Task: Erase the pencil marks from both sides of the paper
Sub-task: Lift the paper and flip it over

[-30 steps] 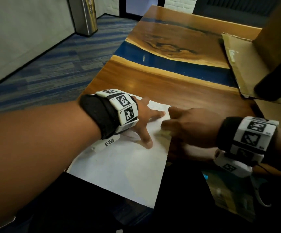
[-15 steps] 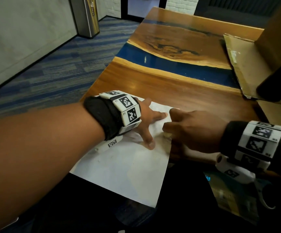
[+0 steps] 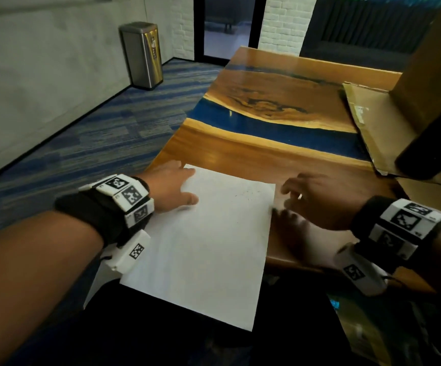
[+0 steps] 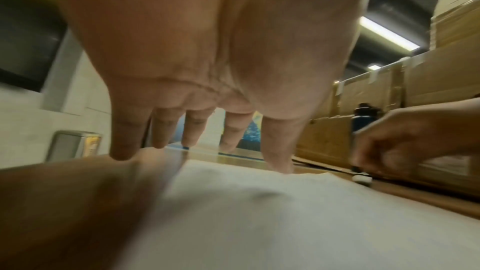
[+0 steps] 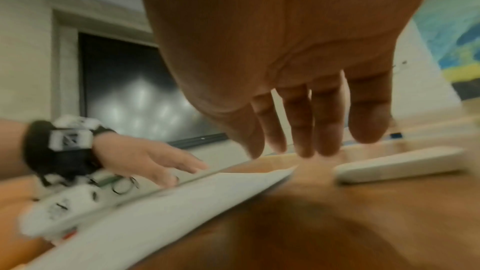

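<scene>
A white sheet of paper [image 3: 208,247] lies on the wooden table [image 3: 240,151], its near end hanging over the table's front edge. Faint pencil marks [image 3: 245,194] show near its far right corner. My left hand [image 3: 179,186] rests flat at the far left corner, fingers spread, thumb on the paper [image 4: 285,213]. My right hand [image 3: 301,196] hovers just past the paper's right edge with relaxed fingers and holds nothing. A white eraser [image 5: 397,164] lies on the wood beyond those fingers. In the left wrist view the eraser [image 4: 362,179] sits under the right hand [image 4: 389,141].
Flattened cardboard [image 3: 367,120] and a large box cover the table's far right, with a dark object [image 3: 430,154] in front. A blue resin stripe crosses the tabletop. A metal bin [image 3: 141,54] stands on the carpet at the left wall.
My left hand slid from the paper's far middle to its far left corner. My right hand left the far right corner, moved off the paper and let go of the eraser.
</scene>
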The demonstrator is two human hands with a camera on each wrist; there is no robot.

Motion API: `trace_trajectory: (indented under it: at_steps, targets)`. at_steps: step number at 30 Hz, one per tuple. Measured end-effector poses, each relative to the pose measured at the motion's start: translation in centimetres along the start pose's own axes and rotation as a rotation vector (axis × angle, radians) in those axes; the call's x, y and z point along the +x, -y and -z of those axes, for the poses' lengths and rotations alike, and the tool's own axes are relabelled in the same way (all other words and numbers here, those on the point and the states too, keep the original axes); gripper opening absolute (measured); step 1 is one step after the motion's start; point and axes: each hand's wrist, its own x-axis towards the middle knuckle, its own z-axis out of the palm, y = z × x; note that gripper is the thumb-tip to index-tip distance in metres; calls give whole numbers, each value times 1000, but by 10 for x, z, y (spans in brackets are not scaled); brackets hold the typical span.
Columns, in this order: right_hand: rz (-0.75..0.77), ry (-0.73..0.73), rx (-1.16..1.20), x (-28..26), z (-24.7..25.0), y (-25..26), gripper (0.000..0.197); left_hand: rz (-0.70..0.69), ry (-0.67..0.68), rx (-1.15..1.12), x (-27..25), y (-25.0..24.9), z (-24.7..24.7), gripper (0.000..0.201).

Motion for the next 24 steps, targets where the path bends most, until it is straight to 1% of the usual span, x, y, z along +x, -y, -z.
trace_trajectory:
  at_steps: [2,3,5,6,7,9,10,11,13,15,16,18,19,21,22,24]
  targets:
    - [100,132,87,-6,-6,28,28,84,-60,6,1,24,-5,93]
    - [142,159,97,-7,-10,40,30,132,-86,-6,1,33,-8,98]
    - [180,149,86,-5,-14,56,34,232,-86,-35,3,49,-10,98]
    - [190,139,82,-3,-13,60,37,274,-60,-44,3,57,-10,93]
    - [198,136,86,-2,-11,64,38,305,-22,-56,2,65,-10,82]
    - [210,134,92,1,-7,69,38,317,27,-106,0,82,-9,61]
    - [211,135,90,3,-6,69,38,312,16,-139,-1,90,-8,55]
    - [208,139,91,5,-6,69,38,317,-24,-185,-2,95,-7,49]
    - [185,163,91,10,-7,68,40,328,-164,-340,-1,105,-9,39]
    - [173,174,96,15,-5,65,41,312,-322,-534,2,107,-10,34]
    - [165,172,109,17,-3,63,40,289,-375,-641,3,106,-9,29]
    - [148,151,167,18,4,59,38,215,-435,-830,6,98,-3,17]
    - [128,115,217,19,7,55,38,168,-465,-914,6,91,1,14]
    - [54,5,316,22,14,46,41,74,-511,-1095,5,73,12,19]
    - [1,-63,402,24,18,41,41,28,-519,-1182,3,64,19,19]
    - [-122,-173,698,25,27,31,46,-58,-517,-1323,-3,44,32,15]
